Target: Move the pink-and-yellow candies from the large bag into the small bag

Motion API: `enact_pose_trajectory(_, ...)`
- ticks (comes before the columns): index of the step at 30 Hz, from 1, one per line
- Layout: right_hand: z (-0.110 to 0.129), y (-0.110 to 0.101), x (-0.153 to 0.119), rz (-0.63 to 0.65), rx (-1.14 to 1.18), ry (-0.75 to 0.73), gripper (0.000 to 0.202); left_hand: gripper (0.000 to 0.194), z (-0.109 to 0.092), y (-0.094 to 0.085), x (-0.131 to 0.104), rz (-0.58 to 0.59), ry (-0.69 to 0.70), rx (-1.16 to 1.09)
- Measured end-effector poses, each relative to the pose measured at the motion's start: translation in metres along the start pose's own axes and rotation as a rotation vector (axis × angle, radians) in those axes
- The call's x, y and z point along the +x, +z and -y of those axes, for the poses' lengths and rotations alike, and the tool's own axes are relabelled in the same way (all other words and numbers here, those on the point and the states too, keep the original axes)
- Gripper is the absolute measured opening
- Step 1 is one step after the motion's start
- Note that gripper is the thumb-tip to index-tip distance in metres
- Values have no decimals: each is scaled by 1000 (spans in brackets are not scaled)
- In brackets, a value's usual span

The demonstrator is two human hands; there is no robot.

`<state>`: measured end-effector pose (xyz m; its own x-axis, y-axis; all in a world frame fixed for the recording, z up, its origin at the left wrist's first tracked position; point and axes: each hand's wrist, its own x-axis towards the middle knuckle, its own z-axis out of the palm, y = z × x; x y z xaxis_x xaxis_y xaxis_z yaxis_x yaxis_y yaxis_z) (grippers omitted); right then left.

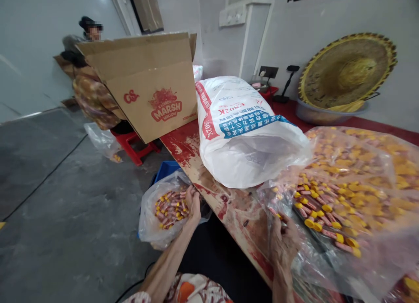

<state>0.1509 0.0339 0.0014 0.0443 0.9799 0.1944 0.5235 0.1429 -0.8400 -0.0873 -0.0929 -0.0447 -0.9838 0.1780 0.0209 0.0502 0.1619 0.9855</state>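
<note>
My left hand (194,207) is low at the table's edge, over the right side of a clear plastic bag (147,222) of small pink tubes with yellow caps (170,209). Its fingers are loosely curved and apart, and I see nothing held in them. On the table, my right hand (284,240) pinches a small yellow-capped tube (278,216) between thumb and fingers, by the mouth of a large clear bag (369,246). Many more capped tubes (322,211) lie in that bag, some spilling toward the hand.
A white printed sack (235,159) lies on the red, worn table (235,211). Beyond are a cardboard carton (157,89) and a seated person (93,93). A blue crate (166,168) sits below the table's edge. A straw hat (347,76) rests in a basin (327,113).
</note>
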Motion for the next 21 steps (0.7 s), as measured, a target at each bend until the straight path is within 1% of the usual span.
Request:
enact_pose_trajectory(1,-1,0,0,-2,-2,-6,84,39,-4,0,-5,-28,17,3)
enact_pose_trajectory(2,-2,0,1,0,-4,-11,85,40,-8,0,-11,-51,64,31)
enact_pose_trajectory(4,-6,1,2,11,-2,-15,86,38,-14,-2,-19,-58,219,114)
enact_pose_trajectory(6,-10,3,2,16,8,-13,87,35,-19,0,-22,-16,398,180)
enact_pose_trajectory(8,-12,4,3,0,24,-18,88,34,-23,7,-19,95,541,213)
enact_pose_trajectory(11,-11,7,2,-27,53,-34,85,28,-27,27,-10,292,641,297)
enact_pose_trajectory(13,-9,9,2,-6,80,-24,78,26,-31,41,-4,363,681,325)
enact_pose_trajectory(16,-5,11,2,9,119,-5,71,28,-42,63,6,364,751,247)
enact_pose_trajectory(18,-4,12,2,-6,131,-5,70,29,-51,81,19,358,776,185)
enact_pose_trajectory(21,-8,17,0,-60,100,-9,72,28,-60,116,45,395,745,173)
